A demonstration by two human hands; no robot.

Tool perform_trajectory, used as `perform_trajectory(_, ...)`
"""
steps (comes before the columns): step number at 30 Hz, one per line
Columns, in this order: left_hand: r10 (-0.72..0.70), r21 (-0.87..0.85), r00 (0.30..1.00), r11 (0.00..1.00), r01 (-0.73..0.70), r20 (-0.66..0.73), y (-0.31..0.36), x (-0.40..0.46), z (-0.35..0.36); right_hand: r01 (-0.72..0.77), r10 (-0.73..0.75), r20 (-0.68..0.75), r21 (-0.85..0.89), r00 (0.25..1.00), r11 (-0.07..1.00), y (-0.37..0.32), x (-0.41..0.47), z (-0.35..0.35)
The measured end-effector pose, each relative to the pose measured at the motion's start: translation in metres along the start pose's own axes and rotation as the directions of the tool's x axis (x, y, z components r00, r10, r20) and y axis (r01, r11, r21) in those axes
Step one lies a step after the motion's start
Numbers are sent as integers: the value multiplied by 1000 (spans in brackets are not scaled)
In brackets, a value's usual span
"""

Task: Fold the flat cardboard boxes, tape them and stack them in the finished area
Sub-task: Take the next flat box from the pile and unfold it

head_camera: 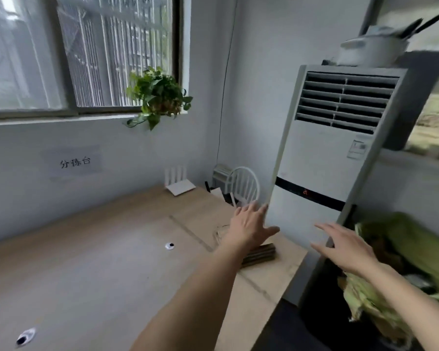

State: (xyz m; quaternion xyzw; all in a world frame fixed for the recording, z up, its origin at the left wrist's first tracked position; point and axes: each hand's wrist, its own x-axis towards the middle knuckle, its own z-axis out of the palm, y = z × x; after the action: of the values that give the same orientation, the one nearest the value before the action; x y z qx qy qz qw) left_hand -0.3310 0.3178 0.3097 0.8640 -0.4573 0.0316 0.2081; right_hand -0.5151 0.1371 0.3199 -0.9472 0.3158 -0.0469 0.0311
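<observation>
A short stack of flat dark cardboard [260, 254] lies near the right end of the wooden table [99, 262], partly hidden under my left forearm. My left hand [251, 226] reaches out above it with straight, spread fingers and holds nothing. My right hand [345, 247] is stretched out to the right of the table, fingers straight, in front of the tall air conditioner [325, 160], also holding nothing. No folded box and no tape can be made out. The view is blurred.
A white router [179, 183] stands at the table's back edge, with a white chair [243, 187] behind the corner. A potted plant [157, 95] hangs by the window. Green fabric [395, 252] is piled at the right. A sign [75, 162] is on the wall.
</observation>
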Motion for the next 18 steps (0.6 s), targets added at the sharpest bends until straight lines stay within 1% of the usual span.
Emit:
perform_trajectory(2,-2,-19,999,1000,3,35,7,40,28,-6,7,14,-38,1000,999,30,32,7)
perform_trajectory(5,-22,-4,998,1000,23,56,-3,104,54,-13,16,58,-65,998,998,65,96,7)
perform_trajectory(8,-61,30,998,998,60,34,-21,162,65,-12,14,51,-37,999,999,85,162,0)
perform_trajectory(11,-103,41,994,994,101,39,-36,208,72,11,-12,41,45,999,999,87,218,3)
perform_trajectory(14,-131,57,990,990,128,46,-47,240,81,72,-77,82,65,994,995,80,263,20)
perform_trajectory(18,-207,75,978,976,204,29,-75,278,103,148,-160,127,97,979,984,70,330,53)
